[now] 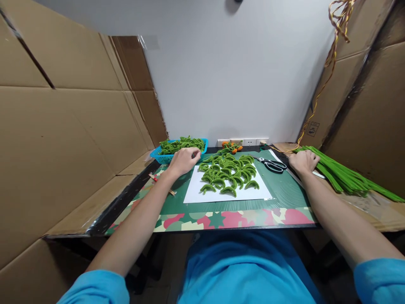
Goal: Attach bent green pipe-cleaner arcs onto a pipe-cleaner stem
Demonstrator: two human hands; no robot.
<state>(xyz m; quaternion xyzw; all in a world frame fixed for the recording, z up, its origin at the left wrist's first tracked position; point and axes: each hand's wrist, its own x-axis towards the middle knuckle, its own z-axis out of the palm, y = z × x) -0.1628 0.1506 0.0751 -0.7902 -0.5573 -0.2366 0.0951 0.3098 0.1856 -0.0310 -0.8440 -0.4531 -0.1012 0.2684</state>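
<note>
My left hand [185, 160] is just in front of the blue basket [163, 158], its fingers curled together. What they hold, if anything, is hidden. My right hand [303, 161] is closed at the mat's right edge, beside a bundle of long green pipe cleaners [341, 173]. Its fingertips are hidden, so I cannot make out what is in it. A white strip [318, 174] sticks out beside it. Between my hands, many bent green pipe-cleaner pieces [226, 173] lie on a white sheet of paper [196, 195]. More green pieces [182, 145] fill the basket.
Black-handled scissors [274, 166] lie right of the paper. Orange flowers on green stems [232, 147] lie at the back, before wall sockets [249, 142]. A red-and-wood stick [162, 184] rests at left. Cardboard panels [72, 122] stand at both sides. A yellow-brown cord [316, 101] hangs at right.
</note>
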